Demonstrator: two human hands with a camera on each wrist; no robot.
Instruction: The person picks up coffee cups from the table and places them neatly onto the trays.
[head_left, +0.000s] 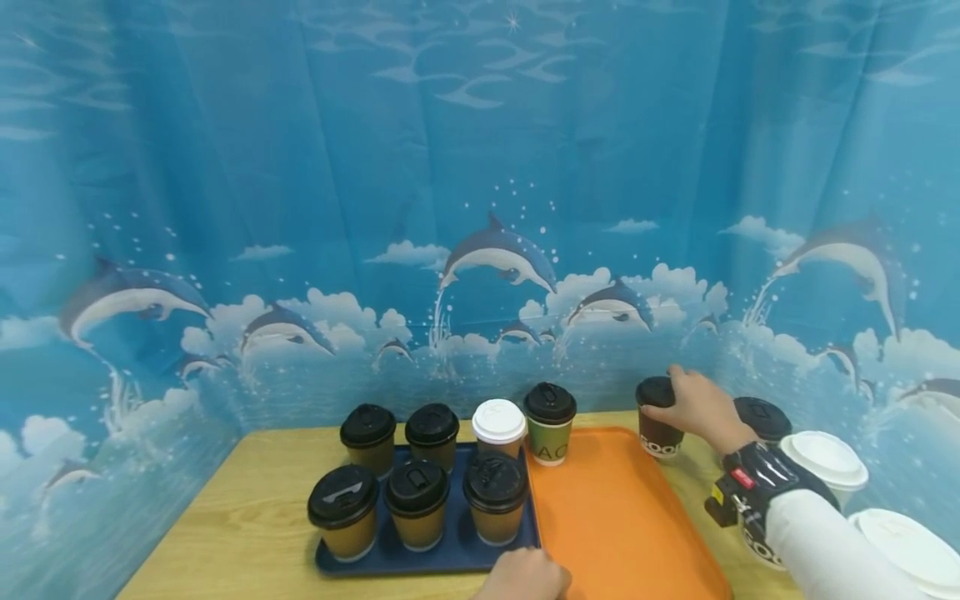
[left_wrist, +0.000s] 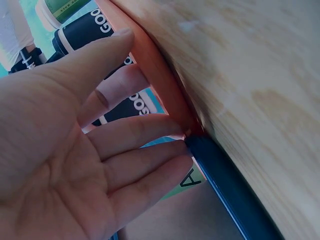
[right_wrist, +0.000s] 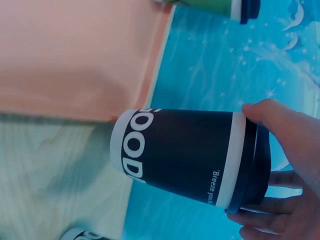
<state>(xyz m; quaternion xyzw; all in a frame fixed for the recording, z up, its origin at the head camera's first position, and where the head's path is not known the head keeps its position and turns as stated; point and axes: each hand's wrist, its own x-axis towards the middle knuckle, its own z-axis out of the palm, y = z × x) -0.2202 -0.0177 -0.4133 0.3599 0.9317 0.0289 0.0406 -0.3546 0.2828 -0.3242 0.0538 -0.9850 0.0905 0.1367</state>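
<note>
My right hand [head_left: 701,408] holds a black paper coffee cup [right_wrist: 175,155] with white GOOD lettering by its black lid [right_wrist: 257,165], thumb on one side and fingers on the other. This cup is upright beside the back right corner of the orange tray [head_left: 615,508]. At the tray's front, my left hand [head_left: 525,575] has its fingers loosely extended, fingertips at the rims where the orange and blue trays meet, as the left wrist view shows. A green paper cup [head_left: 550,437] with a black lid stands at the orange tray's back left corner.
On the blue tray [head_left: 405,562] stand several brown cups, all black-lidded except one with a white lid [head_left: 498,421]. More lidded cups, such as a white-lidded one [head_left: 825,458], line the right side near my forearm. A dolphin-print curtain [head_left: 480,167] hangs behind the table.
</note>
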